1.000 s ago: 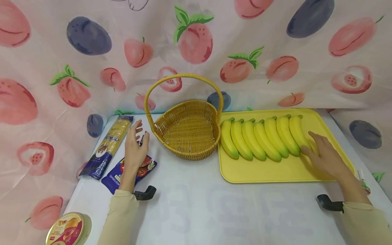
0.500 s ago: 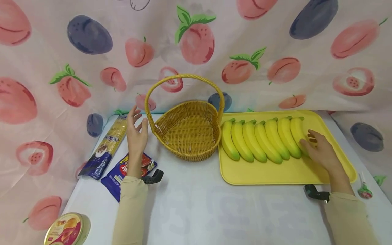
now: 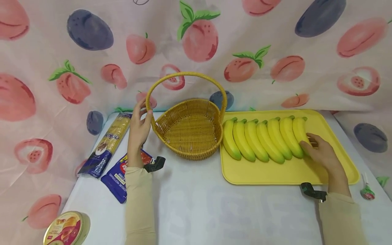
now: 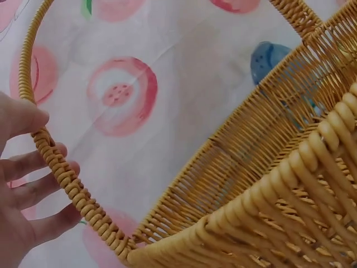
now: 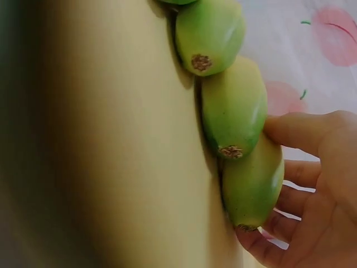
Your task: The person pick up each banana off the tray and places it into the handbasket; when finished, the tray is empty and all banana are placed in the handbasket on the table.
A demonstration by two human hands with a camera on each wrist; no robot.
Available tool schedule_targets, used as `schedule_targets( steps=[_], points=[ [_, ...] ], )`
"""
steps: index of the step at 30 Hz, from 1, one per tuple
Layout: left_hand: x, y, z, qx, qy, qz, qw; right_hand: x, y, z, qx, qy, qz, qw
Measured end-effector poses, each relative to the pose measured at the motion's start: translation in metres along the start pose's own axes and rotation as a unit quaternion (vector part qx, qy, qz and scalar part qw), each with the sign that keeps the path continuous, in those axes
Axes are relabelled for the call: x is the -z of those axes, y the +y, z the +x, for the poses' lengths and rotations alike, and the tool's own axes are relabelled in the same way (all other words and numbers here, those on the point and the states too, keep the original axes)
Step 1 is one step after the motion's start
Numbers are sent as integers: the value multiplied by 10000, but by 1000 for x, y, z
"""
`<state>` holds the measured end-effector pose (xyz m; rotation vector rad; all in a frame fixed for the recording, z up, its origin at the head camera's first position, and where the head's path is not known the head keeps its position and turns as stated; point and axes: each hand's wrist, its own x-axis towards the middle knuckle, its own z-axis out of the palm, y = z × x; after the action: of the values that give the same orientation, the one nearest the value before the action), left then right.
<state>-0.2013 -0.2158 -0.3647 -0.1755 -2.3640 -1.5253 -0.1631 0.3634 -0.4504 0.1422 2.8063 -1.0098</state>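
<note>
Right grip (image 3: 322,152) holds the row's rightmost banana (image 3: 299,129).

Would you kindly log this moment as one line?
left hand: around basket handle; right hand: holds rightmost banana; yellow tray: seven bananas

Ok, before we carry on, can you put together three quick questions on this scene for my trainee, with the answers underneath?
1. How many bananas lie on the yellow tray?
2. True or false: the left hand is at the handle of the wicker basket.
3. In the head view, which banana does the right hand touch? a) the leftmost, b) the middle one, c) the rightmost banana.

Key: 1. Seven. 2. True. 3. c.
</note>
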Motion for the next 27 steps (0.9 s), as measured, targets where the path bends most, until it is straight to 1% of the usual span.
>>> schedule_targets(
  steps=[2,4,9,12,15,18,20,24,27],
  points=[
    [-2,-9,3,-8,105,4,9999,-1,0,-1,6,1,48,10000],
    [-4,-16,6,-110,218,37,9997,-2,0,-2,27,14,65,10000],
    [-9,-20,7,-354,463,99,9983,-1,-1,-4,73,139,120,9998],
    [-11,-21,7,-412,639,48,9971,-1,-2,-5,85,211,197,9995],
    [-11,-20,7,-396,801,-44,9960,-2,-3,-7,172,279,240,9992],
    [-12,-17,7,-328,864,-79,9957,-2,-3,-11,295,385,219,9986],
    [-12,-14,6,-297,826,-149,9960,-2,-5,-13,367,436,197,9982],
    [-12,3,1,-247,686,-214,9971,2,-10,-15,509,486,185,9974],
    [-12,3,0,-224,678,-214,9972,4,-16,-14,656,463,155,9967]
  ],
)
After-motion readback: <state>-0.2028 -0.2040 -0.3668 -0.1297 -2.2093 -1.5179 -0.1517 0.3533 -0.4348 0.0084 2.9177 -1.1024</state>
